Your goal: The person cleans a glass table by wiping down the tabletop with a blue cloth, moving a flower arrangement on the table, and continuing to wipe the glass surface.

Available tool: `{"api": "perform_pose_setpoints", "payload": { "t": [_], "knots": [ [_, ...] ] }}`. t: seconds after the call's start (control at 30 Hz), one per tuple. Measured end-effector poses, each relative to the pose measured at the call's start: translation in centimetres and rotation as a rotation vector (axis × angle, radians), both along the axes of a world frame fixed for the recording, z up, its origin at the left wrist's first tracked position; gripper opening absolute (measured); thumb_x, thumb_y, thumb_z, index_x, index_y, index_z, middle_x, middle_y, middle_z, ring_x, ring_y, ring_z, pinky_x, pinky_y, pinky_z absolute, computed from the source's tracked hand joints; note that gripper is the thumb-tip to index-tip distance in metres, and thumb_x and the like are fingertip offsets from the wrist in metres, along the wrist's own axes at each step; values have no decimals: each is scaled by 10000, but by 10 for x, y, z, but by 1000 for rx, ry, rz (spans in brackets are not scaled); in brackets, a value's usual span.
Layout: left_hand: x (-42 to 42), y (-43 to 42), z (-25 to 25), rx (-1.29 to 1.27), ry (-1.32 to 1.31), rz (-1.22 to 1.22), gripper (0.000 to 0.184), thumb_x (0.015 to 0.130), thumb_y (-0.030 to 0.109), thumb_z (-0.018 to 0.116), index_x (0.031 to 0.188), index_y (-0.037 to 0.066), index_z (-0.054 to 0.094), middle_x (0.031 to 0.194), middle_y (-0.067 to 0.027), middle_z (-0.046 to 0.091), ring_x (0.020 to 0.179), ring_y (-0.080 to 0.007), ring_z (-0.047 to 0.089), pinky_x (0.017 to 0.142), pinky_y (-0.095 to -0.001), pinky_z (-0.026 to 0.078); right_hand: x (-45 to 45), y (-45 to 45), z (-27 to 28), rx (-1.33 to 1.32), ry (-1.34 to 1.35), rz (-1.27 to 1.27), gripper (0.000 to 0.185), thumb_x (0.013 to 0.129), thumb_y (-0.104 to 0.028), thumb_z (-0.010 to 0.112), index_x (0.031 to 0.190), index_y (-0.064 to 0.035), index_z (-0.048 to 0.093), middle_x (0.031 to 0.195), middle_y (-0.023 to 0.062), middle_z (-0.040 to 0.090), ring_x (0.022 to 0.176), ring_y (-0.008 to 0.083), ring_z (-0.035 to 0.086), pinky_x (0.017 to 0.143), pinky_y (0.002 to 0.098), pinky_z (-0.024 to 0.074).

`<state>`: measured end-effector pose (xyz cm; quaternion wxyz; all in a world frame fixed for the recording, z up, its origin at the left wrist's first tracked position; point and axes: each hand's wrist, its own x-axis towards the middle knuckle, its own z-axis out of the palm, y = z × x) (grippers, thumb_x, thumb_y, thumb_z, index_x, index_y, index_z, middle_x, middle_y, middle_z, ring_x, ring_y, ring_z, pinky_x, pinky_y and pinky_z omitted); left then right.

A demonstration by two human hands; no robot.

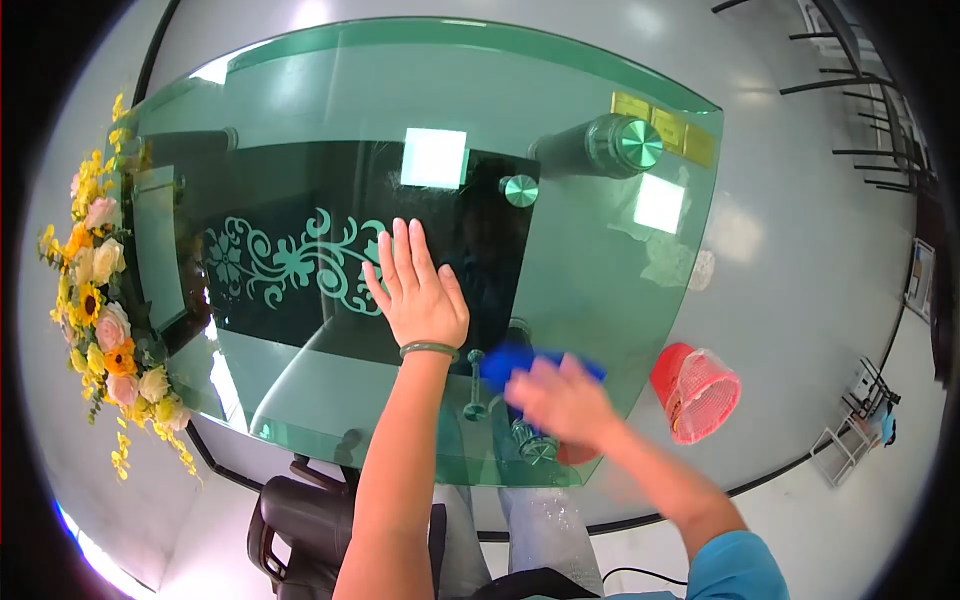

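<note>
A green-tinted glass table (590, 270) fills the middle of the head view, with a dark panel and a pale floral pattern (292, 262) showing on it. My left hand (423, 300) lies flat on the glass at the right end of the pattern, its fingers stretched out and holding nothing; a green bangle (429, 348) circles the wrist. Nearer the table's front right corner, my right hand (565, 398) is blurred by motion. It is closed on a blue cloth (510, 366), which is pressed at the glass and also smeared.
Yellow, pink and white flowers (105, 310) line the left edge. A black chair (305, 510) stands at the front. Right of the table is a red wastebasket (697, 392) with a clear liner. Metal-legged furniture (868, 155) stands at the far right.
</note>
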<state>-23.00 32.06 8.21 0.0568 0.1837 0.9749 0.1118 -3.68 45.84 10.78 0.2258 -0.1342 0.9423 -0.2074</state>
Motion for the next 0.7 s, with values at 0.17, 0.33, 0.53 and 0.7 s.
{"api": "perform_pose_setpoints", "payload": {
  "t": [0.17, 0.33, 0.53, 0.7],
  "knots": [
    [-1, 1, -1, 17, 15, 11, 596, 925, 215, 415, 1487, 70, 279, 1548, -115, 269, 1448, -293, 200, 1167, -508, 71, -199, 77, -32, 101, 658, -578, 522, 912, -286, 527, 1393, -97, 455, 1465, 77, 423, 1368, 334, 343, 1122, 551, 225],
    [-1, 0, -4, 42, 35, 14, 598, 922, 207, 429, 1486, 74, 283, 1547, -114, 273, 1446, -293, 205, 1162, -514, 82, -239, 47, -42, 184, 699, -609, 475, 897, -207, 470, 1359, -101, 501, 1415, 79, 474, 1343, 335, 367, 1123, 539, 233],
    [-1, -1, -7, 92, 46, 11, 597, 925, 211, 459, 1477, 50, 297, 1543, -107, 291, 1449, -293, 207, 1162, -526, 79, -47, -44, -5, 60, 219, -344, 602, 801, -212, 566, 1395, -156, 490, 1460, 28, 424, 1365, 288, 343, 1113, 539, 238],
    [0, 0, -9, 151, 44, 28, 567, 935, 234, 462, 1456, 54, 333, 1526, -103, 323, 1444, -290, 220, 1168, -518, 82, -56, -47, -16, 137, 315, -355, 572, 815, -224, 527, 1380, -138, 496, 1449, 61, 426, 1374, 307, 330, 1125, 550, 210]
  ]
}}
